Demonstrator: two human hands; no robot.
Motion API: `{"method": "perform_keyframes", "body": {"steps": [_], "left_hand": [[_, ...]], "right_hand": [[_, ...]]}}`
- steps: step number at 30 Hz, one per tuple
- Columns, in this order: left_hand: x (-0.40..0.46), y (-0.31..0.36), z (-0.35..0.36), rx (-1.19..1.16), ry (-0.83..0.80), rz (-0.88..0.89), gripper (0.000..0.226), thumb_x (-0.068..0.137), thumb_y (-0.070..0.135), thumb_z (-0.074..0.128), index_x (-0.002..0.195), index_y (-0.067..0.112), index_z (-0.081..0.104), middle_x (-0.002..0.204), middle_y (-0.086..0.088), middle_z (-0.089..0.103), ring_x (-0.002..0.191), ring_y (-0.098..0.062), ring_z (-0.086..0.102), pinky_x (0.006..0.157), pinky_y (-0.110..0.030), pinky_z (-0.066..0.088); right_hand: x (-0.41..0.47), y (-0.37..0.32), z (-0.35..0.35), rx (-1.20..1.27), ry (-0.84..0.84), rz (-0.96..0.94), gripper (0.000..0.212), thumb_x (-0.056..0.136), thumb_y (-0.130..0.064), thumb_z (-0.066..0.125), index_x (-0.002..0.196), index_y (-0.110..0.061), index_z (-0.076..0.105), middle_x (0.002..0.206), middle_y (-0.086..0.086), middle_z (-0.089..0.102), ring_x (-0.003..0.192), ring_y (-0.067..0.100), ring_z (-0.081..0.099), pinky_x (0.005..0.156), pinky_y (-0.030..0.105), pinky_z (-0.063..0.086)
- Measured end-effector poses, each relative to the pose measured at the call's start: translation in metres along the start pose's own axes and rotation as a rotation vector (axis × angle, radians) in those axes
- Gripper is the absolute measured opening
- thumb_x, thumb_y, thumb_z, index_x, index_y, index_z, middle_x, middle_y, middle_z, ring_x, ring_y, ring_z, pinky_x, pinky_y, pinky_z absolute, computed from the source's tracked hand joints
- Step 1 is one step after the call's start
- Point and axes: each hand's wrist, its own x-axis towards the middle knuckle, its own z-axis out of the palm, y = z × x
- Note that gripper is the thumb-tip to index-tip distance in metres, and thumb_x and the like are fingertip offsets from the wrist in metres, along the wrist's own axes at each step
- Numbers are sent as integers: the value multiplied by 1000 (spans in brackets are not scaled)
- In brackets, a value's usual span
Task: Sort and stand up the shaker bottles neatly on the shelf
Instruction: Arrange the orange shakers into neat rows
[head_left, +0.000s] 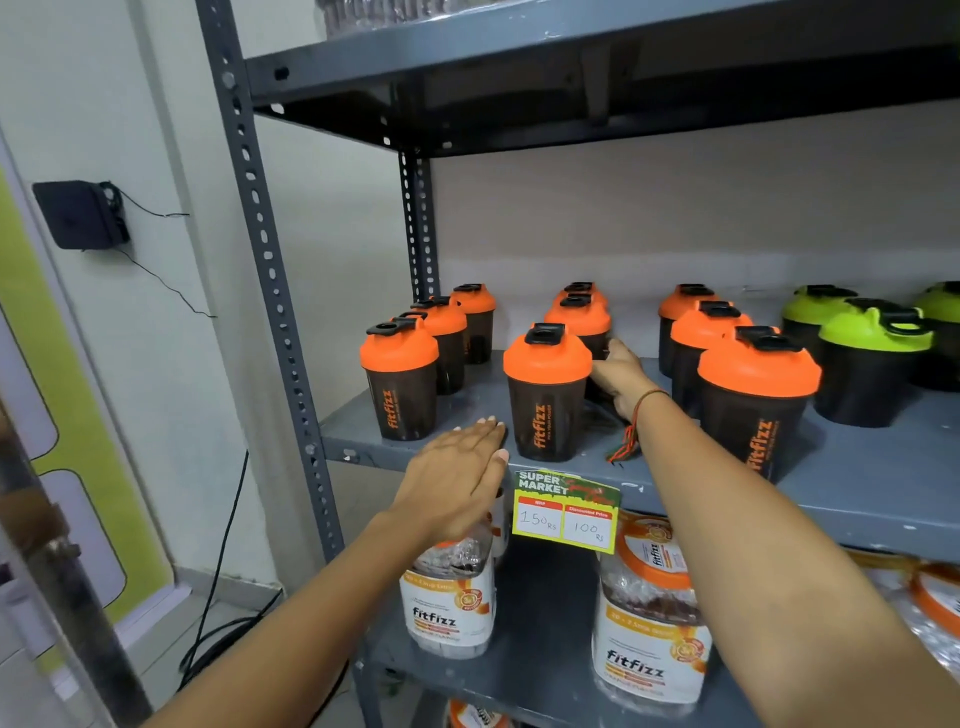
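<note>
1. Shaker bottles stand upright on the grey metal shelf, long axes vertical, caps up, in rows running front to back.
2. Nearest the middle, one dark translucent cup with a smooth orange domed lid and black flip cap shows its "fitfizz" print running up the side, facing the camera.
3. Right hand reaches in behind that bottle, fingers around the dark body of the next bottle back; whether they grip it firmly I cannot tell.
4. A red-and-green thread bracelet hangs from that wrist.
5. Left hand hovers flat at the shelf's front edge, fingers straight and together, holding nothing, just beside the front bottle's base.
6. Over on the right, green-lidded shakers sit grouped together, also upright.
7. A yellow price tag hangs off the shelf lip, and clear-topped fitfizz jars sit on the shelf below.
</note>
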Motion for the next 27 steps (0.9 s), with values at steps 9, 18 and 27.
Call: {"method": "perform_keyframes", "body": {"steps": [9,18,27], "left_hand": [[0,1,-3,-2,-15,-11,53,101,39,20,147,17,34,152,-2,35,140,-11,28,115,-27,15],[1,-1,-2,-5,-19,-12,55,99,41,19,146,16,35,151,-2,37,139,-12,29,113,-26,15],[1,1,-4,-4,-48,-29,55,99,41,19,146,16,34,152,-3,35,140,-13,29,113,-29,17]], "right_hand": [[-18,-5,-5,56,-106,1,44,75,-6,78,111,-19,55,115,12,68,101,25,64,72,30,52],[-20,-7,-4,96,-147,21,62,79,2,73,133,-13,47,132,18,60,110,26,59,98,42,50],[-45,-9,-9,69,14,70,103,77,-17,81,155,-18,15,154,14,36,137,31,40,95,35,39]]}}
